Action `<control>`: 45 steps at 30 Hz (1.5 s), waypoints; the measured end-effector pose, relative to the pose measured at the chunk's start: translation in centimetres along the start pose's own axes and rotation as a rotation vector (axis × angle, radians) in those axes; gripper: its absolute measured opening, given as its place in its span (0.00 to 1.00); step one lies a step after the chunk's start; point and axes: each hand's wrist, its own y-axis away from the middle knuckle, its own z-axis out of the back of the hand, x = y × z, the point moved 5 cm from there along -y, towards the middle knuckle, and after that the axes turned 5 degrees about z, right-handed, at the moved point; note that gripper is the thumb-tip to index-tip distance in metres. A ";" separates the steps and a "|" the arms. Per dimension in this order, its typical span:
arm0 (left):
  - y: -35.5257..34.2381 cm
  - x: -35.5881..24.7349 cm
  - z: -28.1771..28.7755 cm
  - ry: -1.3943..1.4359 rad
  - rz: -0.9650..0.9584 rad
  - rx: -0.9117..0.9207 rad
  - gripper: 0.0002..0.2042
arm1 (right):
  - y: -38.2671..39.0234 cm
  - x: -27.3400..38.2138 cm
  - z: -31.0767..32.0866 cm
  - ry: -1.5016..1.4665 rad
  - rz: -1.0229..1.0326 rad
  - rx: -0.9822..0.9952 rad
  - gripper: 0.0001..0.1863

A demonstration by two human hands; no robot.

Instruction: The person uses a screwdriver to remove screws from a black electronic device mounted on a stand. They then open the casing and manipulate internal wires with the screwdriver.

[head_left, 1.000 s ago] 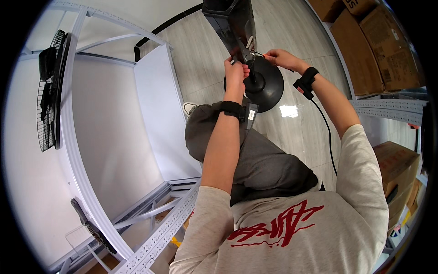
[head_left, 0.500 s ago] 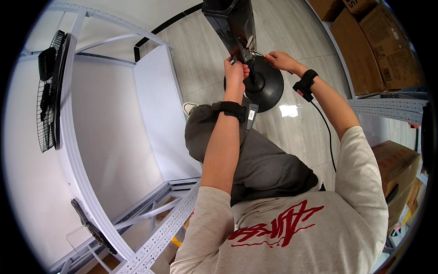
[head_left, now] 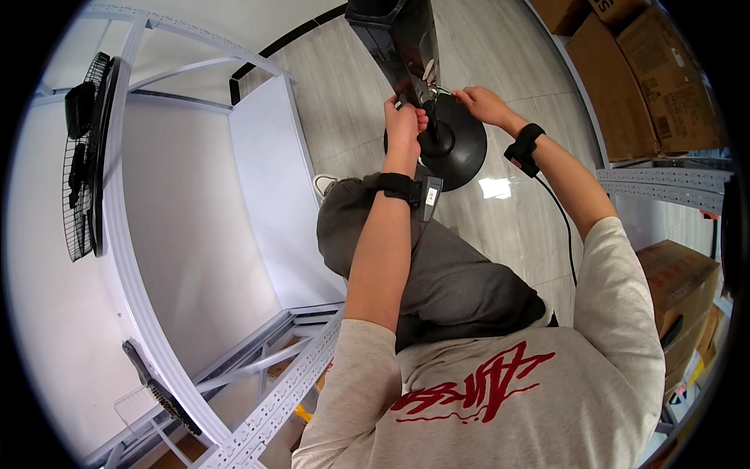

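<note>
A glossy black column [head_left: 383,31] stands upright on a round black base [head_left: 461,160]. My left hand [head_left: 402,129] is at the column's lower left, its fingers curled closed around something dark that I cannot make out. On the column's right, my right hand [head_left: 484,105] pinches a thin cord or wire [head_left: 442,90] near the silvery fittings at the bottom of the column, above the base. Each wrist wears a black strapped device; a black cable hangs from the right one. My bent leg in dark trousers [head_left: 453,281] lies below the hands.
White metal shelving [head_left: 258,195] runs along the left, holding a black wire-guarded item [head_left: 86,156] and a dark brush-like item [head_left: 152,383]. Cardboard boxes [head_left: 664,86] fill a rack at the upper right, with another box [head_left: 676,289] lower right. Pale tile floor [head_left: 523,227] surrounds the base.
My right hand and wrist have shifted very slightly, and the cable hanging from that wrist has swung a little. My left hand stays where it was.
</note>
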 end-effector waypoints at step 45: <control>-0.6 0.4 0.6 0.018 0.006 0.006 0.27 | 0.3 2.2 0.6 -0.083 -0.081 -0.004 0.19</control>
